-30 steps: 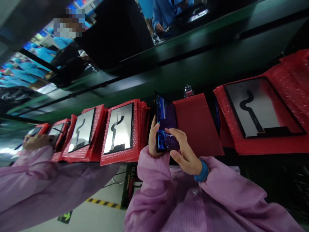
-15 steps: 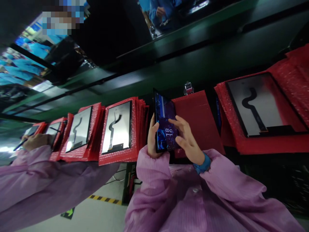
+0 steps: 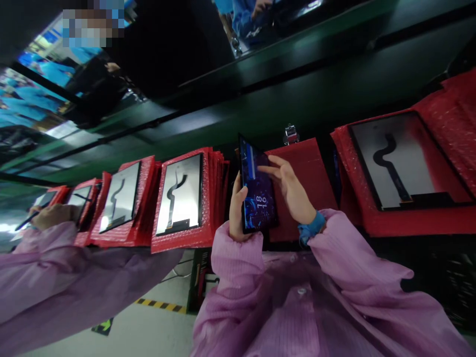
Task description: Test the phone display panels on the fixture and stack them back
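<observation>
A tablet (image 3: 256,193) with a lit screen, showing 18 over 16 on a dark blue and purple picture, stands tilted in front of me. My left hand (image 3: 237,206) is closed round its left edge, thumb on the front and the other fingers behind it. Over the upper part of the screen reaches my right hand (image 3: 290,186), its fingers stretched out and apart. The index fingertip is at the screen; whether it touches I cannot tell. Beneath and to the right of the tablet lies a flat red board (image 3: 297,173), with a metal clip (image 3: 290,134) just behind it.
Left of me, a display panel (image 3: 180,193) lies on stacked red bubble bags (image 3: 213,198), with similar stacks beyond. Another panel (image 3: 405,158) tops the red bags on my right. At far left, a co-worker's hand (image 3: 55,215) holds a pen. A dark green ledge (image 3: 208,121) runs behind.
My right hand has moved up the screen, from beside the clock digits to the upper part. The tablet stays in my left hand, almost unmoved.
</observation>
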The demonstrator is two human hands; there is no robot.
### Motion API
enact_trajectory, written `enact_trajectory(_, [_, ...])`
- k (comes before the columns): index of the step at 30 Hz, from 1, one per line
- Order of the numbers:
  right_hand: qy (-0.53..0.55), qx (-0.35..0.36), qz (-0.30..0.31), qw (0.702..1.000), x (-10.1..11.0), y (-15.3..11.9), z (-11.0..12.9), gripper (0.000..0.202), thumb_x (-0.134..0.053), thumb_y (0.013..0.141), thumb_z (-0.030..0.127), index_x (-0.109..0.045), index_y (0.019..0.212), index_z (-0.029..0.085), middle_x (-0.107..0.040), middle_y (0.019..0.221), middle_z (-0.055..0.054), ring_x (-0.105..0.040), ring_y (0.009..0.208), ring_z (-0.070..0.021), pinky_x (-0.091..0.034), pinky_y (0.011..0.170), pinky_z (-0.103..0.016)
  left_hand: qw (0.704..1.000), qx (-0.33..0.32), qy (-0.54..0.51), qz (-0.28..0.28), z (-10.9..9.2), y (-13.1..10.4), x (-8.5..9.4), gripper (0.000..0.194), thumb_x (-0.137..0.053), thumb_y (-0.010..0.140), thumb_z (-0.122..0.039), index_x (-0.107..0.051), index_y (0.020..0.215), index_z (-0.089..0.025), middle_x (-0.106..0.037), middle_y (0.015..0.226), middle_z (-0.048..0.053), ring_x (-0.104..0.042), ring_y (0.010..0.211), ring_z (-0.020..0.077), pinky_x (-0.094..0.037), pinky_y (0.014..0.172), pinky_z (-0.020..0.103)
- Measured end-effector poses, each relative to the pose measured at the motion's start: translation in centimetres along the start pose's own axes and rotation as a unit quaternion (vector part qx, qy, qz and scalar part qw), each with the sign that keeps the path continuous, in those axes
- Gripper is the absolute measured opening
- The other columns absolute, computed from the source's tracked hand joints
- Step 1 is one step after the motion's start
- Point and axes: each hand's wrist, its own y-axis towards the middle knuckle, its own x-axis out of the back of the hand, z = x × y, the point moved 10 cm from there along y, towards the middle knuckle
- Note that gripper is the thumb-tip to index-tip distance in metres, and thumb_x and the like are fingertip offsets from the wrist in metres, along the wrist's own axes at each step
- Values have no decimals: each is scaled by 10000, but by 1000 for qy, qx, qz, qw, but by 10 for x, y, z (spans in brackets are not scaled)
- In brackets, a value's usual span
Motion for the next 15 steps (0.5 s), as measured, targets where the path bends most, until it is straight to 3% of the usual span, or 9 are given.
enact_trajectory(3, [-67,-60,-70,993,27,2,-16,723,-346,887,818,-477,1333,263,-570,1421,-98,-524,1352,-255,-324,1231,-483,1000,5,-13,-7,1,1,0,571,-710,825,-503,-585,1331,-271,-593,1467,47,-532,1393,284,-502,1112,385])
enact_trajectory(5, [-130,-113,-81,982,34,-2,-28,798,-359,848,862,-477,1337,242,-529,1458,-121,-483,1382,-282,-296,1234,-508,1000,-5,-8,-6,0,1,1,573,-698,834,-521,-583,1337,-271,-601,1456,46,-545,1380,279,-499,1117,388])
enact_trajectory(7, [-166,-118,-46,978,25,-8,-28,826,-402,830,872,-466,1358,239,-528,1455,-130,-457,1398,-288,-290,1230,-518,1000,-12,4,1,-1,1,0,550,-680,849,-525,-584,1332,-278,-611,1439,46,-563,1363,282,-505,1112,407])
enact_trajectory(10, [-125,-52,23,991,2,-14,-11,765,-368,886,827,-446,1384,251,-616,1348,-114,-509,1350,-255,-355,1194,-486,1000,-13,19,13,-2,1,-2,511,-644,878,-512,-570,1333,-293,-623,1420,54,-580,1348,291,-535,1076,441])
enact_trajectory(12, [-110,-34,-1,993,5,-17,-8,713,-316,921,795,-445,1376,261,-639,1314,-98,-540,1315,-242,-368,1184,-478,999,-14,30,16,-2,0,-3,472,-604,907,-502,-563,1333,-305,-610,1434,53,-573,1358,284,-542,1069,445])
enact_trajectory(15, [-184,-88,-67,977,19,-27,-20,750,-349,894,817,-452,1379,255,-550,1428,-121,-441,1406,-287,-291,1221,-541,998,-25,63,18,-3,0,-3,445,-553,932,-528,-562,1327,-324,-605,1440,44,-578,1352,272,-555,1058,441])
